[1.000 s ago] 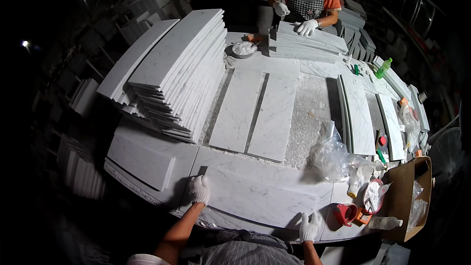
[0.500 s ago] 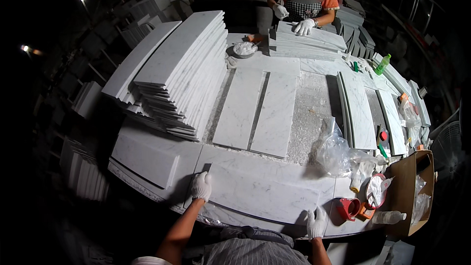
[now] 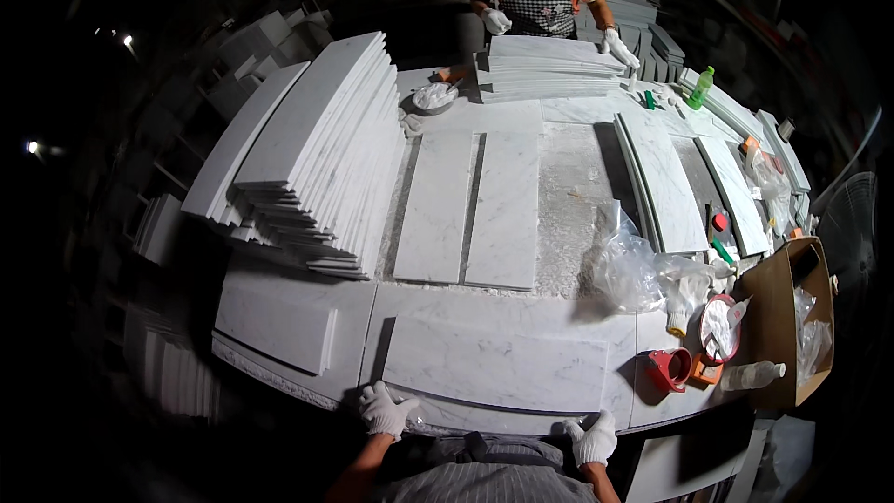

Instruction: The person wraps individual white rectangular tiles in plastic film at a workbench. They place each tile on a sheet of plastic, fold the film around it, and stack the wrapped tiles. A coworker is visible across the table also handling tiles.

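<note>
A long white grey-veined marble slab point(image 3: 498, 363) lies flat along the near edge of the worktable. My left hand point(image 3: 386, 412), in a white knitted glove, is at the table's front edge just below the slab's left end, thumb spread from the fingers. Below the slab's right end is my right hand point(image 3: 592, 438), gloved alike, its thumb apart and fingers extended. Neither hand holds anything. Whether the fingertips touch the table edge is hard to make out.
A tall slab stack point(image 3: 317, 130) stands at left; two slabs point(image 3: 433, 205) lie mid-table. At right are a plastic bag point(image 3: 626, 265), red tape dispenser point(image 3: 669, 370), plastic bottle point(image 3: 752, 375) and cardboard box point(image 3: 782, 317). A co-worker point(image 3: 540, 5) stands behind a far slab stack point(image 3: 554, 70).
Both my hands have come off the near slab's ends and drawn back to the table's front edge. The co-worker's hand has slid to the right end of the far stack. The view has shifted slightly.
</note>
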A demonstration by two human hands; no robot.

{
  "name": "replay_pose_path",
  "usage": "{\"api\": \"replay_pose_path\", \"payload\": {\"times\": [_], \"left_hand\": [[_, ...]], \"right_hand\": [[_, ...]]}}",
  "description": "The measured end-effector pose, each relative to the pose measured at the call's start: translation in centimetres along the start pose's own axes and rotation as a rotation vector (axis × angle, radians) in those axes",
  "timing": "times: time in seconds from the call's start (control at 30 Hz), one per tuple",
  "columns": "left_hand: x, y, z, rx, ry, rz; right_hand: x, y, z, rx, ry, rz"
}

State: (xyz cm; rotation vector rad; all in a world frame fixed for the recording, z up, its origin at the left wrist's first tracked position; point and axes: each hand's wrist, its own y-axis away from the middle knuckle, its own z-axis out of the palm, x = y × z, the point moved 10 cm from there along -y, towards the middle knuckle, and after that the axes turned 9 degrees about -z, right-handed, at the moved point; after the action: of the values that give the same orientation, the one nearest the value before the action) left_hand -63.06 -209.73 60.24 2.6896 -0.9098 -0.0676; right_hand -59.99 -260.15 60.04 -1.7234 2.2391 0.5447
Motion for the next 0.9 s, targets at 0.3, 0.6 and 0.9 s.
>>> {"api": "replay_pose_path", "payload": {"times": [0.3,0.6,0.9], "left_hand": [[-3.3,-3.4,4.4,-0.227,0.508,-0.048],[-2.6,-1.6,4.6,-0.743,1.046,-0.297],[-2.5,0.9,8.0,-1.155,1.441,-0.605]], "right_hand": [[0.8,1.4,3.3,-0.078,-0.169,0.137],[4.1,1.4,4.8,-0.058,-0.642,0.272],[-1.6,3.6,5.8,-0.336,-1.753,0.769]]}}
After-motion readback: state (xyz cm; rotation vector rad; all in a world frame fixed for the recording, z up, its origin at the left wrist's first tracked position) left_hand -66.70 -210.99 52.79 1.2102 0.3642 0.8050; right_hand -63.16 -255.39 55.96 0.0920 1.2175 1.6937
